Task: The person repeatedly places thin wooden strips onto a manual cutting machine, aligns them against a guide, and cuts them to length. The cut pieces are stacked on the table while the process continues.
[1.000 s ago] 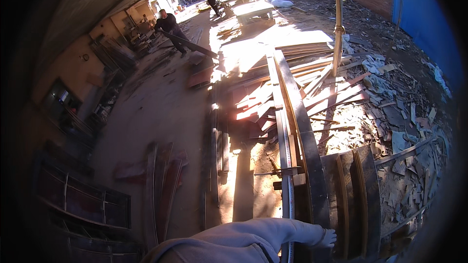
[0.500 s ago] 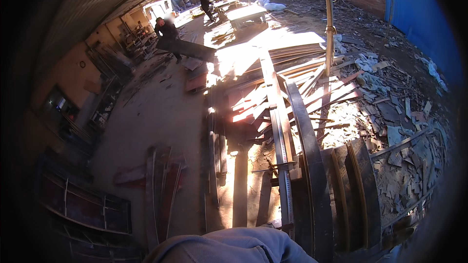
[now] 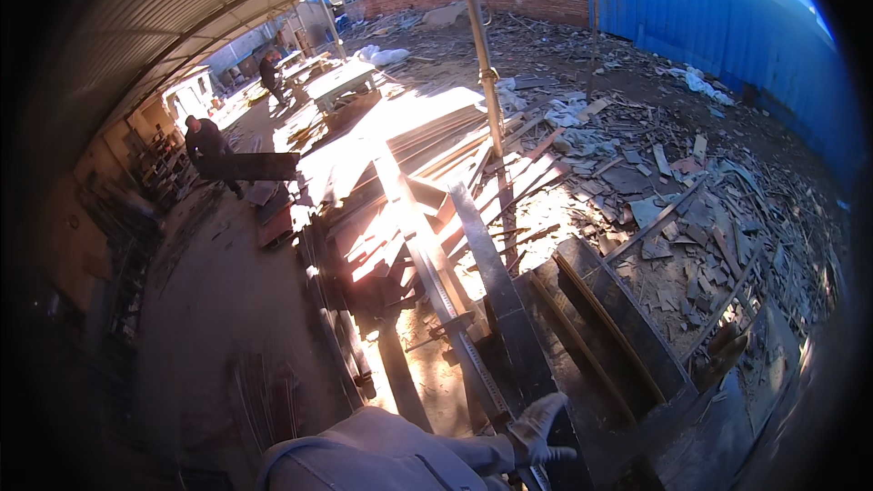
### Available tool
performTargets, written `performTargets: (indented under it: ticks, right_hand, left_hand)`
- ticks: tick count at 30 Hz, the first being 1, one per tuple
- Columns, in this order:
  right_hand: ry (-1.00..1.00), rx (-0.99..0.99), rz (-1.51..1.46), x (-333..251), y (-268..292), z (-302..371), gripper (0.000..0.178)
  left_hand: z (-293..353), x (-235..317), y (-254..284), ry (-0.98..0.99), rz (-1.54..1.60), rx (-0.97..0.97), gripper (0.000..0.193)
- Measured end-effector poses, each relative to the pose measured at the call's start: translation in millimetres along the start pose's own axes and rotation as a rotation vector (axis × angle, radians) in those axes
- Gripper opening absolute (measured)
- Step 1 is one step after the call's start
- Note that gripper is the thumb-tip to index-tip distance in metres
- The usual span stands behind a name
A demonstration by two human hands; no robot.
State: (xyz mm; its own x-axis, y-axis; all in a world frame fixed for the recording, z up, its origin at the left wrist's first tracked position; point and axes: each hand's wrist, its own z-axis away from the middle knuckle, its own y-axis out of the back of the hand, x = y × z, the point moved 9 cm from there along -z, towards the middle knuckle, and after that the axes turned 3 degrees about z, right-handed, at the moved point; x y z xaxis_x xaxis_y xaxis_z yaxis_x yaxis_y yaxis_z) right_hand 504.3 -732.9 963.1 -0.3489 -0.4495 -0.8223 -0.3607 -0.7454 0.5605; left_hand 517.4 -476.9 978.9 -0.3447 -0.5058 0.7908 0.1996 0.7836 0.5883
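Note:
My left hand [image 3: 538, 429], in a pale glove, reaches in from the lower edge at the end of a grey sleeve [image 3: 364, 455]. Its fingers are spread apart, and nothing shows between them. The hand is over the near end of a long rail [image 3: 482, 380] with a ruled scale along it, beside a dark, long board [image 3: 500, 295]. Whether the fingers touch the board, I cannot tell. A crosswise metal piece [image 3: 452, 325] sits on the rail farther off. My right hand is out of view.
Dark panels [image 3: 618, 336] stand to the right, before a wide heap of broken wood scraps [image 3: 691, 264]. A post [image 3: 482, 55] rises beyond stacked planks [image 3: 436, 132]. At the left, a person [image 3: 207, 145] carries a dark board; another person [image 3: 271, 77] is farther back.
My view has swung to the right, so the scene has shifted left. My gloved left hand has come into sight over the rail's near end, fingers spread.

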Motion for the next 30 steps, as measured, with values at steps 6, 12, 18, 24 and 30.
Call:
performTargets:
  ticks: [6,12,18,24,30]
  right_hand:
    - [-0.244,0.158,-0.046,46.0,58.3,81.8,0.118]
    - [-0.348,0.224,-0.074,61.6,49.8,111.6,0.119]
    - [-0.265,0.175,-0.090,33.0,12.5,108.8,0.121]
    - [-0.099,0.035,-0.111,8.6,-43.8,144.3,0.123]
    - [-0.049,-0.065,-0.181,15.7,-73.8,226.2,0.124]
  left_hand:
    - [-22.2,-183.2,-1.4,1.128,1.240,0.026,0.084]
    - [-23.7,-175.2,4.4,1.014,1.691,0.230,0.085]
    - [-4.5,-162.3,5.4,0.828,1.815,0.258,0.093]
    - [44.4,-107.5,25.3,0.648,2.091,0.119,0.081]
    - [89.1,-21.4,81.1,0.303,2.088,-0.184,0.073]
